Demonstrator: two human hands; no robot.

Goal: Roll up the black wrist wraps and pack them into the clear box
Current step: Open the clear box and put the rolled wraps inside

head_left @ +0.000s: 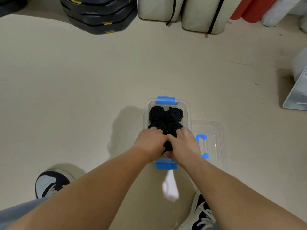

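A clear box [187, 110] with blue latches stands on the floor in front of me. Several rolled black wrist wraps [166, 114] fill its far half, standing on end. Both hands are down in the near half of the box. My left hand [152, 142] and my right hand [183, 143] press together on a black rolled wrap [168, 146] between them, fingers curled over the rolls. The wrap is mostly hidden by the hands.
The box's clear lid [214, 130] with a blue handle lies on the floor just right of it. My shoes [49, 181] are at the bottom. Black stacked pads [99, 15], cream cushions [199, 14] and red rolls stand at the far wall; a grey metal base [297, 95] sits right.
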